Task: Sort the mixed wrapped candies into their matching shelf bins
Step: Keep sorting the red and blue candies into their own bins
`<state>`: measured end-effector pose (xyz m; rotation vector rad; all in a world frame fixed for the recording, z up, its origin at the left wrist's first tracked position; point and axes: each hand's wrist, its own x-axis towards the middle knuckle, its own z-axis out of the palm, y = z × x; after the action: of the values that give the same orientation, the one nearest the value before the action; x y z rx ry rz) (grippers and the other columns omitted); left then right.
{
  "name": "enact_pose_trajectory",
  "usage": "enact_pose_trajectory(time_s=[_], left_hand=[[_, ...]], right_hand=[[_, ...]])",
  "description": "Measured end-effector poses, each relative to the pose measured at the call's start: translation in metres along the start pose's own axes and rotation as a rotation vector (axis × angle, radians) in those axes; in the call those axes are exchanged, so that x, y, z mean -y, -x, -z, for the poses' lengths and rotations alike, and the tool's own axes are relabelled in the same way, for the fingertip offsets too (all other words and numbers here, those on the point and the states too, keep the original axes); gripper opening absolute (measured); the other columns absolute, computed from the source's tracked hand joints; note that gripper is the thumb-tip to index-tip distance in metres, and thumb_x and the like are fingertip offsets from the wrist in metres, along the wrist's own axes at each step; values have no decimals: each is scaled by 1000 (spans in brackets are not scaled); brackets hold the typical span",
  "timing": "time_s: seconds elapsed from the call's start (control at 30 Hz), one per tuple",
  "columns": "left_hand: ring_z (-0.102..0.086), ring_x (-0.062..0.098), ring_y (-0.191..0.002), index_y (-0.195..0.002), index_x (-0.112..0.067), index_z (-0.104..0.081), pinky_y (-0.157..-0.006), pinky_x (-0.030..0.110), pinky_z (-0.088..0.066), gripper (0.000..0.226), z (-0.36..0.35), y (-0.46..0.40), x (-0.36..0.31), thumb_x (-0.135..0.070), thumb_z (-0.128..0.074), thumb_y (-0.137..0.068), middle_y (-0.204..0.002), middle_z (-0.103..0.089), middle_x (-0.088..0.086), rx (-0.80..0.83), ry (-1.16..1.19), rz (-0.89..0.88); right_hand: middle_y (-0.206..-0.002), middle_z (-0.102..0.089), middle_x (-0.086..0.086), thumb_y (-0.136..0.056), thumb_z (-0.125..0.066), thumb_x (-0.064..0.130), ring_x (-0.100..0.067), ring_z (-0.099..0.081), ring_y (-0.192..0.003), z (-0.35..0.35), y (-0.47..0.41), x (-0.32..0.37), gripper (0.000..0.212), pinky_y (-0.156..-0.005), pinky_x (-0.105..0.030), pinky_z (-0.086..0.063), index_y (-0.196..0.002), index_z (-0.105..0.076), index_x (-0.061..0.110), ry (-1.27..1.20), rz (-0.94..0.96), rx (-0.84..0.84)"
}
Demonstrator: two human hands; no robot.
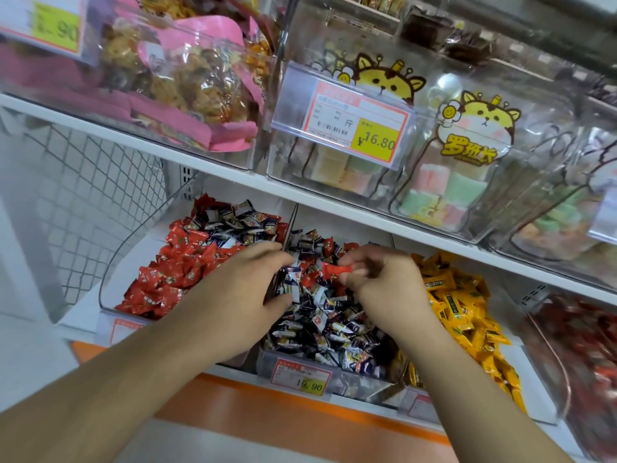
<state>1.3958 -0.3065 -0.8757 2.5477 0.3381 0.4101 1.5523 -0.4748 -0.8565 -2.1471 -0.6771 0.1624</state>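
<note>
Red candy [335,271] pinched in our right hand [384,279], just above the dark-wrapper bin [300,360]; our left hand [247,289] rests loosely spread on the pile. Sorting looks far from done: red strays remain here, dark ones in the red bin [110,289].

A white upper shelf [207,168] ran across the view, above a lower shelf edged with an orange strip [300,416]. At the left stood a white wire mesh panel [100,182] before a pale tiled floor [20,262]. Yellow price tags [374,142] hung at the shelf fronts under even light.
</note>
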Motion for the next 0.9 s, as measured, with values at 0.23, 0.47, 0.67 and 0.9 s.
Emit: enact_pose_trajectory(time_s=[0.23,0.47,0.67,0.9], left_hand=[[-67,-7,-89,-105,-45,-70,-82,21,-54,19,15,1,-11,-38,-77,-88,-92,-72,-21,-160,377,78],[-66,2,-91,-121,-44,-63,-73,14,-46,33,29,8,20,-33,-72,-92,-116,-62,-24,-225,49,200],[-33,-4,-142,-152,-48,-36,-116,23,-24,57,18,9,14,-49,-58,-99,-157,-31,-32,-13,-16,35],[-34,-9,-139,-152,-45,-40,-109,11,-22,52,7,6,18,-47,-52,-102,-154,-37,-32,-9,9,-15]], right_hand=[[-90,-79,-5,-85,-79,-3,-26,-76,-84,-13,24,41,23,-81,-32,-63,-99,-78,14,-381,122,210],[-89,-73,11,-96,-63,3,2,-67,-79,-23,-9,0,27,-65,-15,-53,-102,-74,27,97,115,-2],[-128,-69,12,-100,-66,26,-9,-67,-109,-47,-33,-14,29,-91,-17,-48,-129,-70,30,472,194,205],[-132,-69,10,-95,-73,24,-11,-62,-123,-58,-48,-37,29,-105,-23,-46,-123,-74,29,560,164,237]])
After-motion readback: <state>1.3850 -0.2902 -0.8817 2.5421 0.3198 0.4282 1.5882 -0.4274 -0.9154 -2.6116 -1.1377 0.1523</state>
